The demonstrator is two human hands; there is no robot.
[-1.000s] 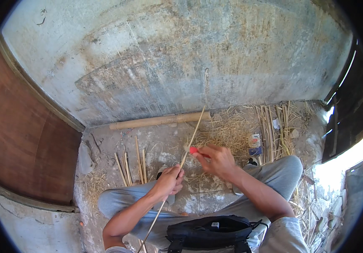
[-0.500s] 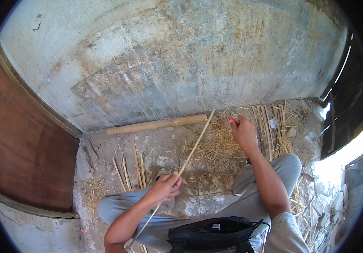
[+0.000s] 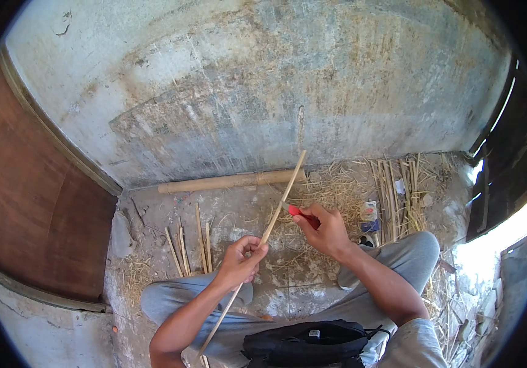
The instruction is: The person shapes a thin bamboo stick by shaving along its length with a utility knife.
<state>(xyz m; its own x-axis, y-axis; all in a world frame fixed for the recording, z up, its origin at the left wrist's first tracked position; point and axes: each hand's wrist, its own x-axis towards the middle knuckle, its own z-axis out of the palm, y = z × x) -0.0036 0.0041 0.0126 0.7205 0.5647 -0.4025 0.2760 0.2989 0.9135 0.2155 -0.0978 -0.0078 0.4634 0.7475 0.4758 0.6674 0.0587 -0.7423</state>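
Since half a second ago, right hand [image 3: 326, 232] has returned from above the shavings [image 3: 340, 191] | wall [image 3: 312, 80]: bamboo pole [image 3: 233, 182] along its foot | stick [image 3: 293, 178]: aslant above the floor [image 3: 300, 295], left hand [image 3: 239, 262] fingers clamped round it | red-handled knife [image 3: 295, 210]: clamped in right fingers, blade at stick, contact unclear

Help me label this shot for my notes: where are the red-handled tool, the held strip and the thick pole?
Red-handled tool [image 3: 295, 210]: head view, on its red handle.
Held strip [image 3: 273, 221]: head view, on its upper half, just below the tool.
Thick pole [image 3: 231, 182]: head view, mid-length.
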